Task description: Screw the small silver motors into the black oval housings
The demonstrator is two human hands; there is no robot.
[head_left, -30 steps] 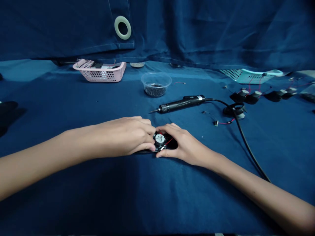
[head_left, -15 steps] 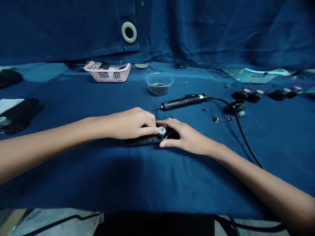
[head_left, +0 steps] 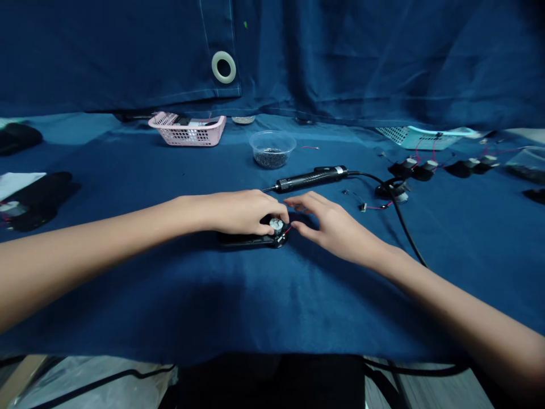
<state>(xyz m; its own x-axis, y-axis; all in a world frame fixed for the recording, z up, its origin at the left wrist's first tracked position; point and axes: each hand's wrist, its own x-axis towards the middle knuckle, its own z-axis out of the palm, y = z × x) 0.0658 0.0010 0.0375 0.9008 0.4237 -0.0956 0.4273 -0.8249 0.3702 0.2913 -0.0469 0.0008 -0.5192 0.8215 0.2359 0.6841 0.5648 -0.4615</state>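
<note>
Containers: pink basket (head_left: 189,138) at back of counter (head_left: 238,295), dark and whitish pieces inside. Clear tub (head_left: 272,142) to its right, small dark bits across the bottom. Teal basket (head_left: 426,140) far right; contents hard to make out, red wires hanging at its front. Second clear tub (head_left: 528,162) at right edge, cut off by the frame, something dark in it. Shallow dish (head_left: 243,120) behind, half under the curtain (head_left: 340,57), pale contents.

Count: two baskets, two clear tubs, one dish. One electric screwdriver (head_left: 313,179), tip pointing left. Four white-topped black pieces (head_left: 426,169) in a row before the teal basket.

Hands: left hand (head_left: 244,210) closed, thumb and fingers about one white-topped round part (head_left: 277,225) on a black housing (head_left: 247,241), mid-counter near front edge. Right hand (head_left: 326,224) open, curved, just beside; contact with the red lead (head_left: 288,230) cannot be told.
</note>
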